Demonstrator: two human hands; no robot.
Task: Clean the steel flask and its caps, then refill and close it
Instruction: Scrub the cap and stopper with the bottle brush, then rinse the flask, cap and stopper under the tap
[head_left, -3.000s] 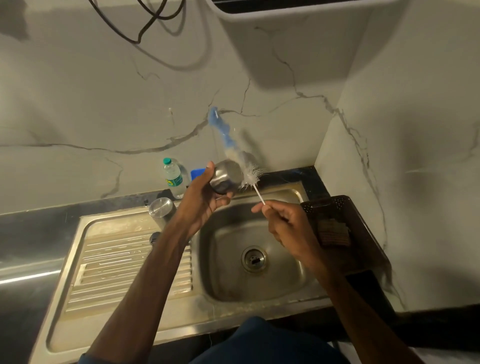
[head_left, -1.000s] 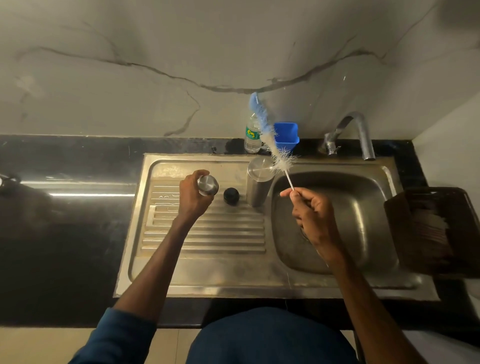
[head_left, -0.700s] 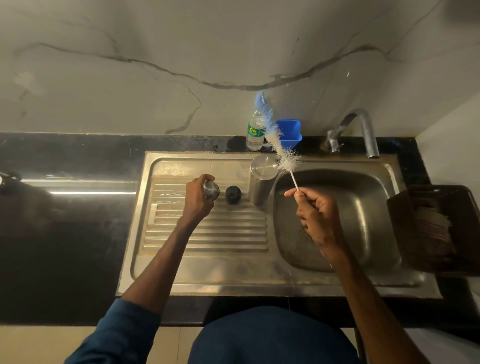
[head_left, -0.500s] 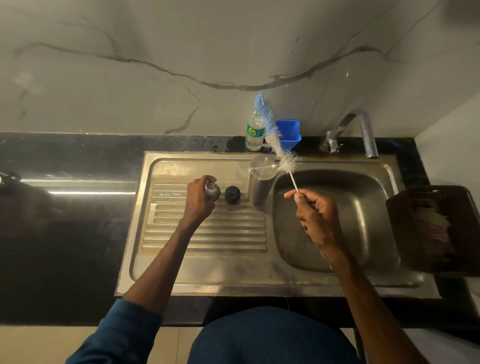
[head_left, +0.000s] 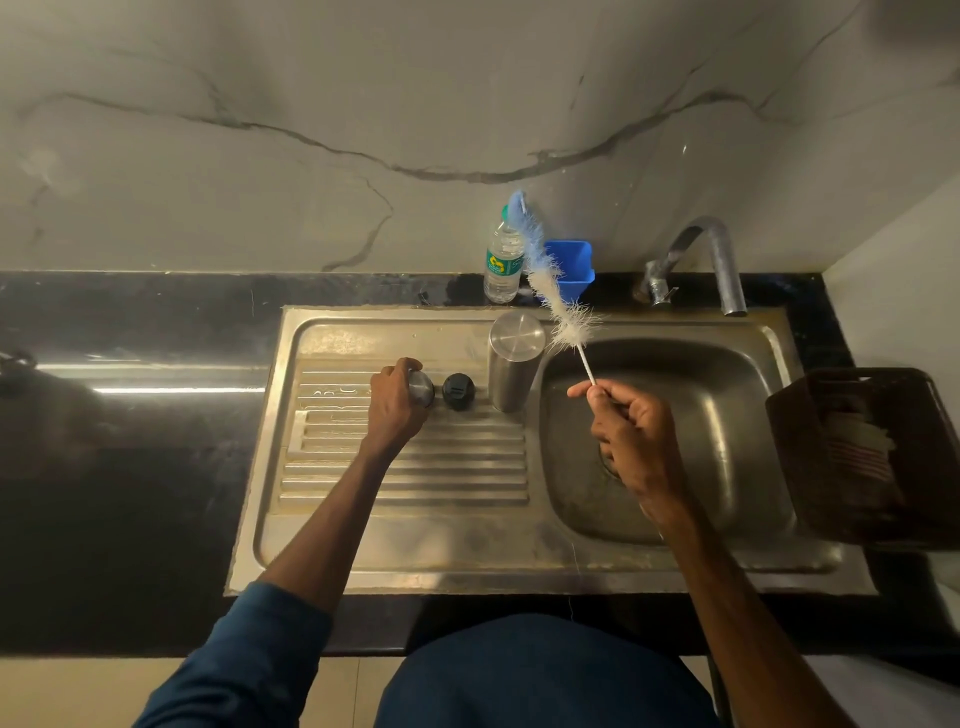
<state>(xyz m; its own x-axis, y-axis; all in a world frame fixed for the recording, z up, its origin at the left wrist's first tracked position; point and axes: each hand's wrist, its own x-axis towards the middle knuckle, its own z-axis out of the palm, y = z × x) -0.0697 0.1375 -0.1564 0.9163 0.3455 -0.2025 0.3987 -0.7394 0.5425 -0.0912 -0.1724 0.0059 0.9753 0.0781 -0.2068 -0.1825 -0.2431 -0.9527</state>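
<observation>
Left hand (head_left: 397, 404) curled round steel cap (head_left: 423, 388) on drainboard (head_left: 405, 470), beside black cap (head_left: 458, 391). Right hand (head_left: 634, 439) pinches brush (head_left: 558, 299) stem over basin (head_left: 717, 415). Flask (head_left: 514, 358) inverted alongside. Likely cap-cleaning step; next: release, lift black cap.

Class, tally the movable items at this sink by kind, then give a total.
Steel flask: 1
Flask caps: 2 (steel cap, black cap)
Bottle brush: 1
Plastic water bottle: 1
Blue container: 1
Brown basket: 1
Total: 7
</observation>
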